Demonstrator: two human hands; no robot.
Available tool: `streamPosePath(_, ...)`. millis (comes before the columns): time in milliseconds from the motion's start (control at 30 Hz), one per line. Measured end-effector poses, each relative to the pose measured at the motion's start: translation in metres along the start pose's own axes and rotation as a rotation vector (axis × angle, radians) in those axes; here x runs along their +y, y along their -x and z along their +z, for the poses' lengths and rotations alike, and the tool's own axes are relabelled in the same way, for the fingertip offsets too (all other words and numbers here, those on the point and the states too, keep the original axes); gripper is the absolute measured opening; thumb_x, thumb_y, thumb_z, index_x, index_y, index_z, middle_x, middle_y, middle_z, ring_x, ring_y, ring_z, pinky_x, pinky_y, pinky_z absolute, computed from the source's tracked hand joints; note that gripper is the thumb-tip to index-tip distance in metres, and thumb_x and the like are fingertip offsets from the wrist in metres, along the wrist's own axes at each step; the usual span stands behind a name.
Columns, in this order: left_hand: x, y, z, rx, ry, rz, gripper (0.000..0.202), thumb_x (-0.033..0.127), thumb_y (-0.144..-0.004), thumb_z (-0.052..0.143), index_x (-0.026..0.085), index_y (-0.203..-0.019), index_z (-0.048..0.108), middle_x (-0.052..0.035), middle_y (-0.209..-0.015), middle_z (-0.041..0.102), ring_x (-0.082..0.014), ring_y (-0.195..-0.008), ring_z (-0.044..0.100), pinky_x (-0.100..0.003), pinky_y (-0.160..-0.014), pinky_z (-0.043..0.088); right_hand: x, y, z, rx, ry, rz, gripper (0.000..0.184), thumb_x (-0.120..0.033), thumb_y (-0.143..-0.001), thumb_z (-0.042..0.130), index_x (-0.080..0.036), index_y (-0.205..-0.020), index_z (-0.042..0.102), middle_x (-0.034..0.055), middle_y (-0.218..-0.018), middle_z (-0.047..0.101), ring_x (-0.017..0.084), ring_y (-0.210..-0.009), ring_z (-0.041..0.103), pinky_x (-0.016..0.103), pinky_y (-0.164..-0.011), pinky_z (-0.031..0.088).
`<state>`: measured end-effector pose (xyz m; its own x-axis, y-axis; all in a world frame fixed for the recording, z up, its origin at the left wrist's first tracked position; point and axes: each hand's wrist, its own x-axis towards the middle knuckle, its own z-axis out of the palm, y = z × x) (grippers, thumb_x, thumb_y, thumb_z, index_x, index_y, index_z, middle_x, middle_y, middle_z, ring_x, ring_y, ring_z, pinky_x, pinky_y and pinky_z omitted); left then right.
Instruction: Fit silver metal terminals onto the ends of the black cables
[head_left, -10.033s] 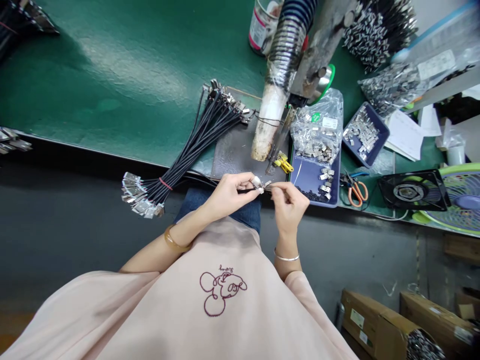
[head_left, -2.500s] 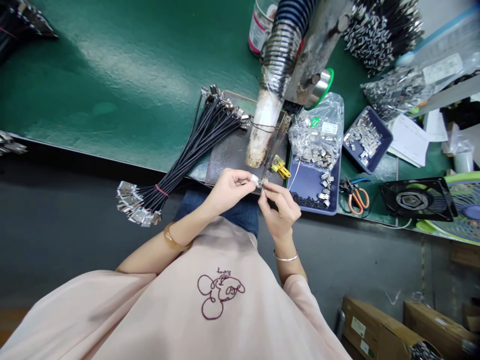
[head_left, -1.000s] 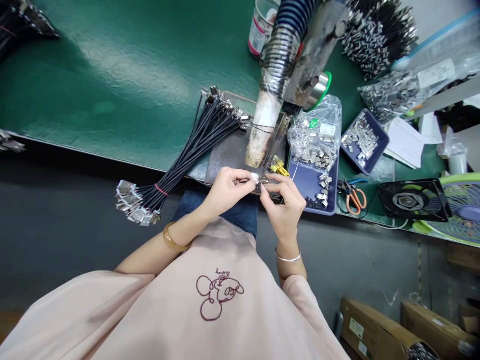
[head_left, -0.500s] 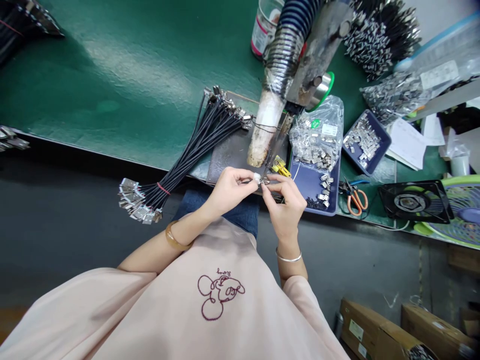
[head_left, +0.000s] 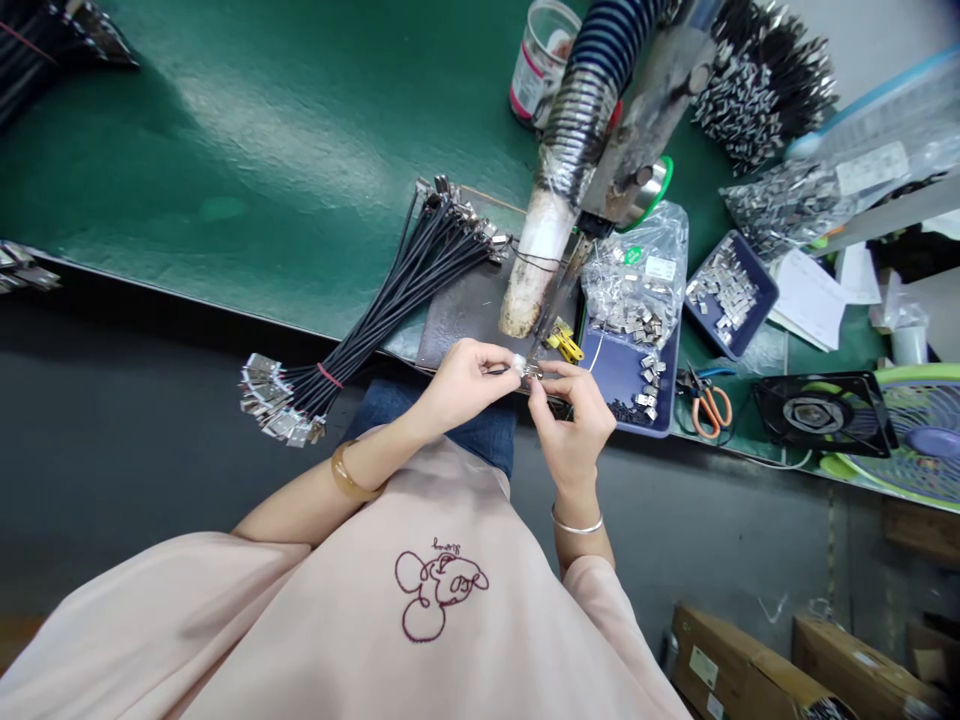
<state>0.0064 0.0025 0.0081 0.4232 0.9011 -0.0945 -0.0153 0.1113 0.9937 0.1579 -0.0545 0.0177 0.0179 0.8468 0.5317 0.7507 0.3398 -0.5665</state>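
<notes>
My left hand is closed in a pinch at the front edge of the bench; something small and white shows at its fingertips, too small to name. Fingertip to fingertip with it, my right hand pinches a small shiny metal connector. Just above both hands are the tip of a soldering iron on a stand and the whitish end of an extraction hose. To the left, a bundle of black cables with metal connector ends overhangs the edge, tied by a red band.
Beside my right hand, a blue tray holds loose connectors and a plastic bag of them. A yellow tool, a second tray, orange-handled pliers and a black fan lie rightward. Cartons stand on the floor.
Both hands have shifted slightly to the right, staying together at the fingertips. More of the metal connector shows between them. The view has tilted a little.
</notes>
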Motion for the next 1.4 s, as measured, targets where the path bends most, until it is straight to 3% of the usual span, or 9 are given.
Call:
streamPosePath(133,-0.004,0.001,0.0,0.043,0.032,0.029,0.011,0.02,-0.076,0.062,0.012,-0.067,0.062,0.0064,-0.054,0.037,-0.0057,-0.051,0.031,-0.021,-0.05,0.024,-0.003,0.0,0.002,0.05,0.0,-0.002,0.011,-0.014,-0.087,0.066,-0.023,-0.082,0.062,0.0024,-0.092,0.074,0.016,-0.087,0.072,0.029,-0.072,0.059)
streamPosePath(333,-0.007,0.006,0.002,0.085,0.111,0.055,0.012,0.023,-0.078,0.065,0.013,-0.073,0.065,0.0003,-0.065,0.058,-0.0104,-0.062,0.053,-0.022,-0.06,0.042,-0.002,-0.003,0.0,-0.037,-0.198,0.23,0.009,-0.021,-0.087,0.068,-0.021,-0.079,0.065,0.0013,-0.089,0.072,0.013,-0.078,0.07,0.026,-0.066,0.061)
streamPosePath(567,-0.01,0.005,0.005,0.138,0.089,0.055,0.01,0.022,-0.078,0.067,0.013,-0.074,0.067,0.0022,-0.06,0.056,-0.0089,-0.055,0.05,-0.021,-0.056,0.041,0.0,-0.01,0.001,-0.045,-0.088,0.114,0.01,-0.019,-0.088,0.067,-0.022,-0.078,0.067,0.0014,-0.088,0.071,0.014,-0.081,0.069,0.026,-0.064,0.059)
streamPosePath(867,-0.009,0.005,0.005,0.145,0.102,0.042,0.01,0.023,-0.079,0.065,0.014,-0.076,0.064,0.0044,-0.057,0.048,-0.007,-0.052,0.041,-0.021,-0.053,0.033,0.001,-0.014,-0.001,-0.075,0.0,-0.004,0.011,-0.019,-0.088,0.066,-0.023,-0.078,0.067,0.0005,-0.088,0.073,0.014,-0.082,0.07,0.027,-0.074,0.057)
streamPosePath(1167,-0.007,0.005,0.004,0.093,0.093,0.032,0.011,0.023,-0.079,0.063,0.014,-0.074,0.061,0.0065,-0.055,0.038,-0.0062,-0.05,0.032,-0.021,-0.051,0.026,0.002,-0.006,-0.001,-0.089,0.056,-0.055,0.01,-0.016,-0.089,0.065,-0.023,-0.082,0.064,0.0009,-0.092,0.073,0.013,-0.083,0.07,0.024,-0.073,0.055)
streamPosePath(1400,-0.006,0.003,0.003,0.118,0.082,0.052,0.011,0.024,-0.08,0.063,0.014,-0.076,0.06,0.0056,-0.058,0.041,-0.0071,-0.052,0.035,-0.022,-0.053,0.029,0.001,-0.011,0.0,-0.049,0.021,-0.04,0.011,-0.017,-0.089,0.064,-0.023,-0.08,0.063,0.0011,-0.091,0.073,0.014,-0.083,0.07,0.027,-0.076,0.056)
